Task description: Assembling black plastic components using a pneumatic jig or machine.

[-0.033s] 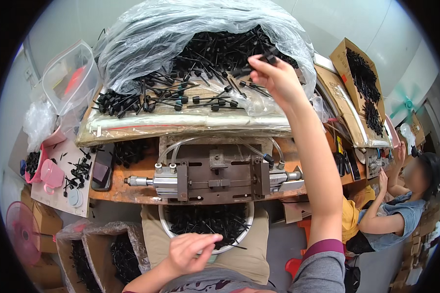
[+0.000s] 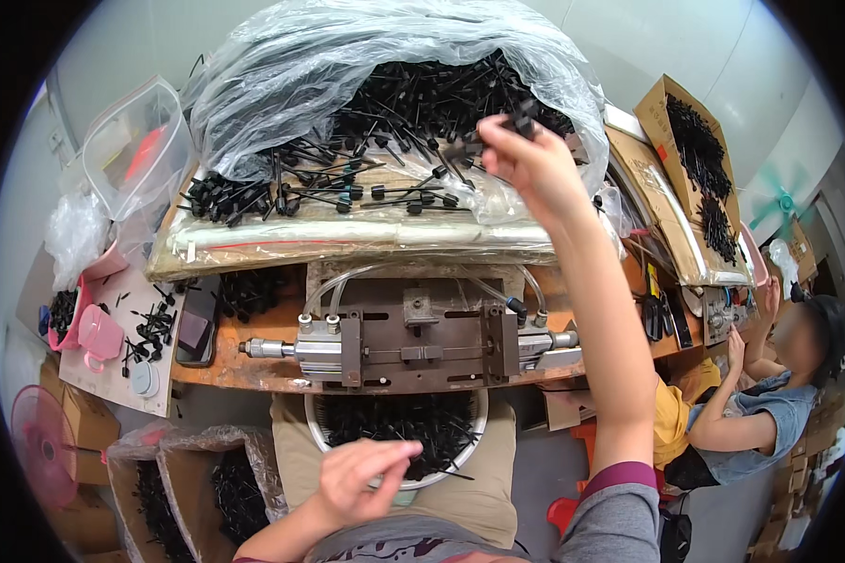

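Observation:
Over the far pile, my right hand (image 2: 533, 169) is closed on some black stemmed plastic parts (image 2: 520, 118), blurred by motion; how many cannot be told. Beneath and around it lies a heap of similar black parts (image 2: 432, 98), each a thin rod with a thicker head, partly under clear plastic sheeting (image 2: 282, 84). My left hand (image 2: 359, 480) hovers at the near edge of a white tub (image 2: 483, 422) full of black rod parts, set between my legs. Its fingers reach forward, loosely bent, the thumb apart from them, with nothing visible between.
A metal clamping fixture (image 2: 421, 342) with air cylinders and hoses sits on the wooden bench (image 2: 225, 364). Left are a pink basket (image 2: 70, 328) and lined boxes (image 2: 207, 441). At right, a carton of black parts (image 2: 657, 103) stands near another person (image 2: 760, 403).
My right hand has shifted slightly down and to the right, still with black parts in it. The left hand has drawn back slightly to the left.

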The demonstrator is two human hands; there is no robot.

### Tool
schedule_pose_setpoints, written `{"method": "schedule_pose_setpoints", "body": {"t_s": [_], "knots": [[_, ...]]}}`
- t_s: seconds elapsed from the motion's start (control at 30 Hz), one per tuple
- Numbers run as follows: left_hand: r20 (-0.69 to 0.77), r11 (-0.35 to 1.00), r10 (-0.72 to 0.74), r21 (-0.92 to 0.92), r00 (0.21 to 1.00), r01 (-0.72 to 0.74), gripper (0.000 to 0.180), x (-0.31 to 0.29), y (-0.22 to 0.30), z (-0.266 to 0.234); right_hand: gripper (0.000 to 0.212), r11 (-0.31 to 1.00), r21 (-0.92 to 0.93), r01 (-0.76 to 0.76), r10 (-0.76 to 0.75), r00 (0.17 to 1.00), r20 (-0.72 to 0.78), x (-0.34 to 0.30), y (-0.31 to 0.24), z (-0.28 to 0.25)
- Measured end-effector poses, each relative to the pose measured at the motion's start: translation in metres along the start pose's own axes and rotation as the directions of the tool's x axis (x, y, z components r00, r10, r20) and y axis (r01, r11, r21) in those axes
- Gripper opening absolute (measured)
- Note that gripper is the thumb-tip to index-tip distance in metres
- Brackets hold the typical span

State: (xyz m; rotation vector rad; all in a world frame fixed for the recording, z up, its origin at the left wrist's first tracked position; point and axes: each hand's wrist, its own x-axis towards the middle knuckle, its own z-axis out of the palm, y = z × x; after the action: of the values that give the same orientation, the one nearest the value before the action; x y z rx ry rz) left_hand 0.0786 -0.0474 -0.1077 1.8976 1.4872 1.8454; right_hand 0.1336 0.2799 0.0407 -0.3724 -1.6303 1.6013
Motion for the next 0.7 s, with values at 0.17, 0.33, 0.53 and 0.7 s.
{"method": "schedule_pose_setpoints", "body": {"t_s": [0.17,0.33,0.53,0.7], "knots": [[-0.136,0.982,-0.13,0.117,0.982,0.147,0.06,0.045,-0.004,-0.005,0.014,0.957,0.172,-0.231,0.215,0.971,0.108,-0.118,0.015,0.033],[0.087,0.979,-0.033,0.203,0.996,0.015,0.041,0.061,0.003,-0.005,0.015,0.831,0.326,-0.45,0.421,0.893,0.159,-0.18,0.041,0.045],[0.199,0.987,-0.064,0.155,0.978,0.033,0.035,0.054,-0.001,-0.001,0.013,0.765,0.423,-0.485,0.482,0.868,0.123,-0.208,0.057,0.041],[0.314,0.985,-0.169,0.088,0.934,0.149,0.034,0.048,0.005,-0.001,0.019,0.701,0.513,-0.496,0.474,0.861,0.184,-0.227,0.063,0.037]]}}
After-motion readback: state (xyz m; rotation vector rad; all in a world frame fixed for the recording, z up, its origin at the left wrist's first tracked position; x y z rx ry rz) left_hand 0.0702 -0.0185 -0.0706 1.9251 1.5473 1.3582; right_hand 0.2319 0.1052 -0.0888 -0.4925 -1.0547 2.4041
